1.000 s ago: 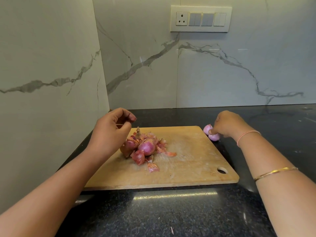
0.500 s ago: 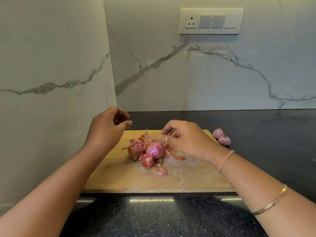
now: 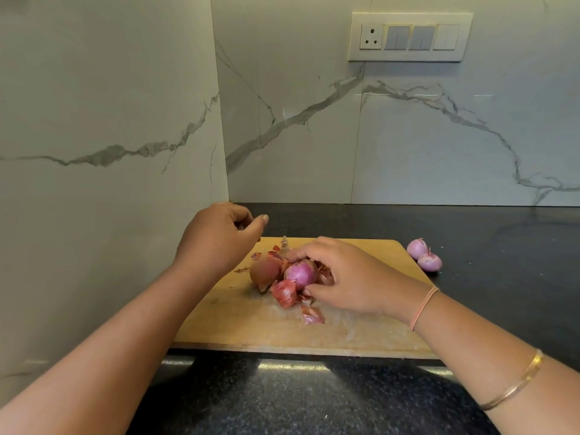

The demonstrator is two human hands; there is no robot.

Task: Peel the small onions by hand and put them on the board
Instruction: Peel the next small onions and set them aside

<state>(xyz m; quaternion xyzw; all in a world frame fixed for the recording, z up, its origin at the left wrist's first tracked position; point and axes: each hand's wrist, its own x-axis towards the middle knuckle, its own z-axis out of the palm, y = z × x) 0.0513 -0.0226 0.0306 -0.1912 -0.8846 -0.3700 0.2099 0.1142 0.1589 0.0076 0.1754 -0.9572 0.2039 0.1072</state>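
The left hand (image 3: 219,237) hovers over the far left corner of the rectangular wooden cutting board (image 3: 361,334), fingers curled; whether it pinches anything I cannot tell. Mid-board lie a brown unpeeled onion (image 3: 265,271) and loose reddish skins (image 3: 312,315). The right hand (image 3: 348,277) grips the neighbouring purple small onion (image 3: 300,274). Two peeled pale-purple onions (image 3: 423,254) sit on the black stone counter (image 3: 502,277), beside the board's far right corner.
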